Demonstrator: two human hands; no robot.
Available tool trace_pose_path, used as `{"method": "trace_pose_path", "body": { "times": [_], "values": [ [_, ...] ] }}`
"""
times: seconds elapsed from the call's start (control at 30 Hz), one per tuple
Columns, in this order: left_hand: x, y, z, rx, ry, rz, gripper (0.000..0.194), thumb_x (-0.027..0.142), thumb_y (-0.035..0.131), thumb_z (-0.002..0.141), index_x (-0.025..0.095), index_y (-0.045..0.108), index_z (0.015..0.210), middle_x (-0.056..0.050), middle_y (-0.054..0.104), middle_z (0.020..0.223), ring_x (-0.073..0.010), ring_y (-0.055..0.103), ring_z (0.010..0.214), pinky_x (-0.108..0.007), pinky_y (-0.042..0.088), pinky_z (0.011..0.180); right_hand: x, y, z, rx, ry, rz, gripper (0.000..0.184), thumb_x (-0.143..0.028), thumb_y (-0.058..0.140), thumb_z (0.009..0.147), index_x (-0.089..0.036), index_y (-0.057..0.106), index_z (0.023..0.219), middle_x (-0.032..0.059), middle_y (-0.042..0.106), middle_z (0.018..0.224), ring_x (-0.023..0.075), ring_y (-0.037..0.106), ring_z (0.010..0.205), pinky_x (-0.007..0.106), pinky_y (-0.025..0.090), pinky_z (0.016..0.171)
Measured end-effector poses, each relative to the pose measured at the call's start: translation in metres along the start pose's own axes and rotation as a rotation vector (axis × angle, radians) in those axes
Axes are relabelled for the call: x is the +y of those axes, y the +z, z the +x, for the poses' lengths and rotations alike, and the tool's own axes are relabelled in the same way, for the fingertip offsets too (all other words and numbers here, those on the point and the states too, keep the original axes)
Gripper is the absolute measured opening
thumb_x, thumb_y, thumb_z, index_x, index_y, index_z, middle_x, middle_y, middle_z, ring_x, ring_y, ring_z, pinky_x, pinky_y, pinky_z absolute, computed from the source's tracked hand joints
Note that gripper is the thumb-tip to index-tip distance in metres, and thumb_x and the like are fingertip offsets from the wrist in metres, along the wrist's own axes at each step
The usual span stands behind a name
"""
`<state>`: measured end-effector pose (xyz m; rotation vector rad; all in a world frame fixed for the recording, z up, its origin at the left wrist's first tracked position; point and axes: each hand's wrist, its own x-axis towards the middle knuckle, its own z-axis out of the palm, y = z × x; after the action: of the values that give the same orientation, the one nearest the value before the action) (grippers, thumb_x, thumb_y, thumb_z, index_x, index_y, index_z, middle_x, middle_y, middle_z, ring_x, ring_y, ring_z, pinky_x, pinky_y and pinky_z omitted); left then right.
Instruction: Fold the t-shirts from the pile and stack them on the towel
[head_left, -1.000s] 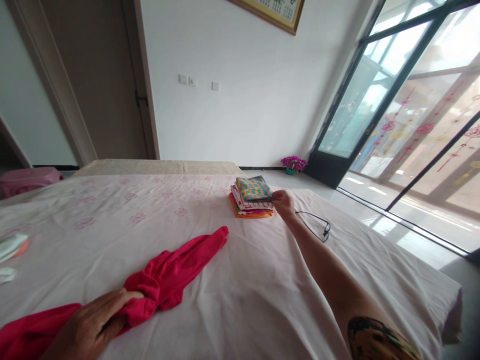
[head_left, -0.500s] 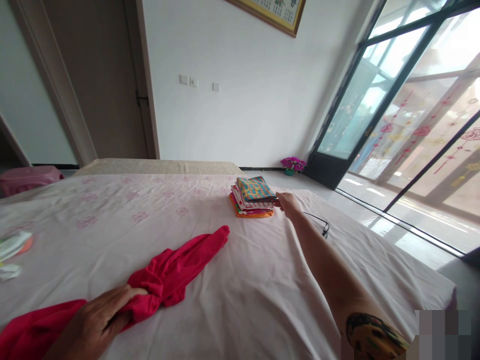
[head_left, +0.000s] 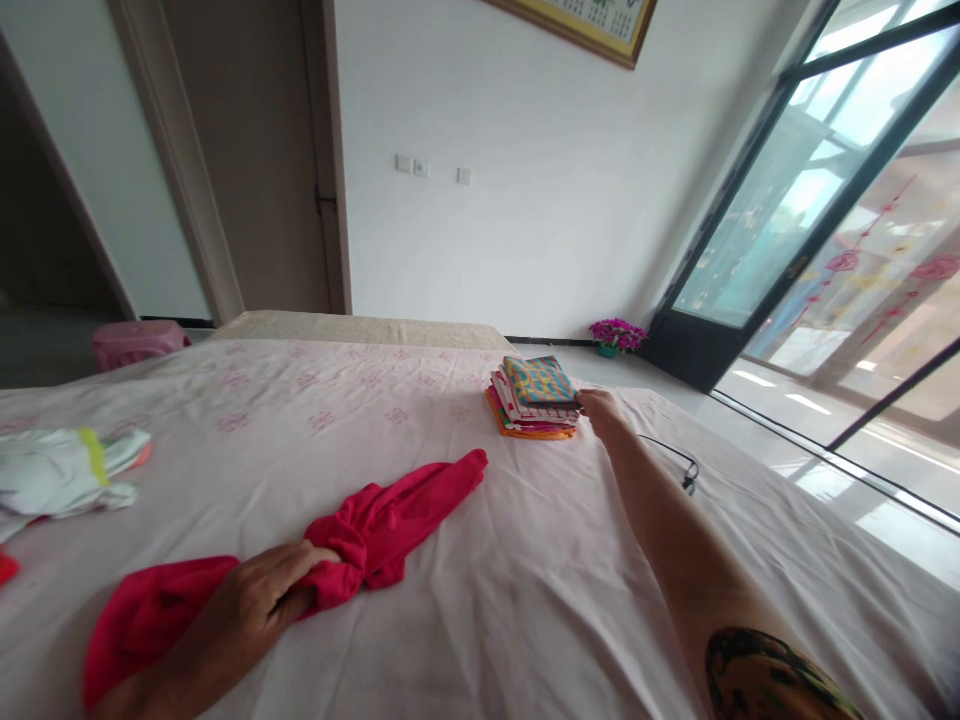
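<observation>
My left hand (head_left: 274, 590) is closed around a crumpled red garment (head_left: 390, 530) lying on the pale bedsheet. Part of the red cloth spreads behind my wrist, and a twisted end points toward a neat stack of folded cloths (head_left: 517, 415). On top of that stack lies a blue and yellow patterned folded cloth (head_left: 538, 380). My right arm is stretched forward, with my right hand (head_left: 598, 405) at the stack's right side. Its fingers appear pinched on the edge of the top cloth; the fingertips are small and partly hidden.
A loose white garment with a yellow band (head_left: 52, 475) lies at the left of the bedsheet (head_left: 495, 620). Glasses (head_left: 686, 468) rest right of my right forearm. Beyond the bed are a pink stool (head_left: 139, 342), a purple flower pot (head_left: 616, 335) and a glass door (head_left: 731, 220).
The view has swung left, so everything sits further right and more of the white garment shows. Both hands keep their places at the red garment and the stack.
</observation>
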<state>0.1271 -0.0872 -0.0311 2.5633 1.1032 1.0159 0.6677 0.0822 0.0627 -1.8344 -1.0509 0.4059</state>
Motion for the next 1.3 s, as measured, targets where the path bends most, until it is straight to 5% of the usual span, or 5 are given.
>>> {"method": "trace_pose_path", "body": {
  "times": [0.27,0.47,0.73,1.1,1.3],
  "values": [
    [0.004,-0.005,0.002,0.012,-0.286,-0.102,0.026,0.032,0.051,0.092,0.026,0.071,0.107,-0.003,0.077,0.107,-0.0184,0.071,0.100,-0.025,0.054,0.091,-0.027,0.017,-0.052,0.310,-0.382,-0.189,0.039,-0.028,0.050,0.080,-0.019,0.066,0.114,0.0113,0.067,0.112,0.0250,0.059,0.098,0.038,0.045,0.086],
    [0.002,-0.011,0.011,0.133,-0.511,-0.158,0.039,0.046,0.043,0.092,0.021,0.071,0.103,-0.003,0.078,0.092,-0.0209,0.073,0.086,-0.024,0.054,0.075,-0.077,0.111,-0.188,-0.907,-0.700,0.162,0.034,-0.019,0.058,0.077,-0.019,0.070,0.108,0.0085,0.071,0.111,0.0224,0.066,0.101,0.035,0.050,0.087],
    [0.009,-0.045,0.021,0.245,-0.536,-0.214,0.038,0.047,0.047,0.090,0.018,0.070,0.101,-0.002,0.075,0.090,-0.0205,0.068,0.086,-0.026,0.051,0.080,-0.127,0.188,-0.278,-1.426,-0.629,0.257,0.039,-0.034,0.084,0.062,-0.019,0.068,0.095,-0.0032,0.065,0.088,0.0162,0.060,0.087,0.026,0.046,0.080],
    [-0.019,-0.088,0.021,-0.162,-0.494,-0.130,0.022,0.030,0.062,0.074,0.020,0.070,0.092,-0.003,0.073,0.091,-0.0219,0.067,0.087,-0.027,0.049,0.080,-0.165,0.136,-0.236,-1.092,-0.471,0.604,0.039,-0.040,0.082,0.062,-0.019,0.048,0.063,-0.0067,0.047,0.059,0.0075,0.042,0.056,0.021,0.034,0.055],
    [-0.058,-0.098,0.012,-0.030,-0.582,0.169,0.023,0.022,0.046,0.072,0.020,0.067,0.082,-0.003,0.071,0.086,-0.0207,0.067,0.083,-0.027,0.048,0.079,-0.175,0.099,-0.209,-0.855,-0.531,0.547,0.038,-0.038,0.080,0.061,-0.020,0.048,0.068,-0.0086,0.042,0.057,0.0065,0.037,0.052,0.019,0.030,0.050]
  ]
}}
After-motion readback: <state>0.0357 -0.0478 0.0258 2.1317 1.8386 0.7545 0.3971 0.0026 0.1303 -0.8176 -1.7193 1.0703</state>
